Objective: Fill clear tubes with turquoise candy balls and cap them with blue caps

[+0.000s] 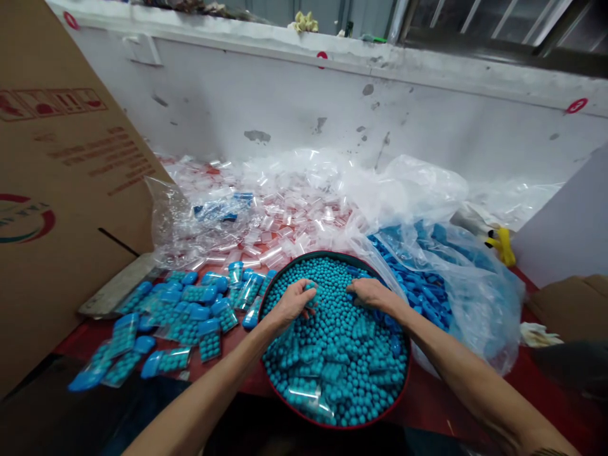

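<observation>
A round tub with a dark red rim [405, 380] is full of small teal balls [332, 329]. Over its left half, my left hand [297, 300] is curled round a small clear container of teal balls, mostly hidden by the fingers. My right hand [372, 293] reaches over the right side, fingers pinched together close to some blue caps; what they hold is hidden. Clear containers [306, 394] filled with balls lie among the loose balls. To the left, several filled containers with blue caps [209, 339] are heaped on the red table.
Many clear empty containers [280, 221] spread behind the tub. A plastic bag [484, 297] of blue caps [420, 285] stands at the right. A large cardboard box [71, 164] borders the left, beside a grey slab [111, 288]. A white wall [285, 101] closes the back.
</observation>
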Tool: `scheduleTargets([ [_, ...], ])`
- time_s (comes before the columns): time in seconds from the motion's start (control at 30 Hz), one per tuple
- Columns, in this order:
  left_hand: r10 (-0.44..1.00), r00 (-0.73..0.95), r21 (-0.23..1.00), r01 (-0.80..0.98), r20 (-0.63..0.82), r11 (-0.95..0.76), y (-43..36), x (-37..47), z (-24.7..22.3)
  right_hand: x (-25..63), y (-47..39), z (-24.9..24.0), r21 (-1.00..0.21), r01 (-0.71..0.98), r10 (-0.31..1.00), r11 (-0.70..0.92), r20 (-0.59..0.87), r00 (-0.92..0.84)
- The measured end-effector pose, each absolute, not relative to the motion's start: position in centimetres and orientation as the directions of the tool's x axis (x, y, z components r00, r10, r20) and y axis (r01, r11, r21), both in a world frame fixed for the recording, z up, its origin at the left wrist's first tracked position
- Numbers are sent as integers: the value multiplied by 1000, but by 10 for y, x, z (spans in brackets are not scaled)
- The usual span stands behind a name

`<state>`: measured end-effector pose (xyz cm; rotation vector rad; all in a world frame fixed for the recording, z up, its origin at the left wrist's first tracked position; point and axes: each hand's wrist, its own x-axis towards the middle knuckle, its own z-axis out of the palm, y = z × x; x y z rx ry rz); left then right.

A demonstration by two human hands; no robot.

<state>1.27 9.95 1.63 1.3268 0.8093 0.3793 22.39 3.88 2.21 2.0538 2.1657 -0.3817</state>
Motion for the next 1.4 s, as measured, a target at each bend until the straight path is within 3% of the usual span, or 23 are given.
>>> scheduleTargets([
  [0.17, 661, 684, 951, 217, -308, 219, 98, 17, 13, 217, 40, 27, -49, 997, 975, 65, -208, -73],
  [0.37, 652, 713, 966, 178, -258, 187, 91, 27, 9, 198, 42, 29, -251, 960, 992, 122, 61, -110],
  [0.5, 673, 700, 970, 151, -240, 190, 86, 28, 6, 182, 35, 18, -291, 932, 976, 216, 69, -205],
  [0.7, 687, 683, 969, 163, -247, 187, 85, 24, 5, 189, 31, 18, -628, 754, 975, 194, 37, -220],
  [0.8, 682, 692, 972, 161, -236, 173, 84, 25, 8, 190, 33, 24, -768, 636, 997, 77, 48, -63],
  [0.87, 678, 706, 979, 134, -202, 153, 84, 26, 10, 186, 34, 25, -848, 531, 1000, 11, 23, 16],
  [0.97, 673, 727, 990, 72, -136, 122, 82, 24, 13, 178, 31, 25, -921, 389, 998, -16, -35, -44],
  [1.17, 664, 737, 984, 12, -129, 178, 79, 18, 20, 168, 29, 33, -968, 224, 992, -113, -122, -28],
  [1.4, 759, 640, 983, -31, -118, 179, 76, 22, 25, 165, 24, 39, -873, 485, 999, 39, 47, 5],
])
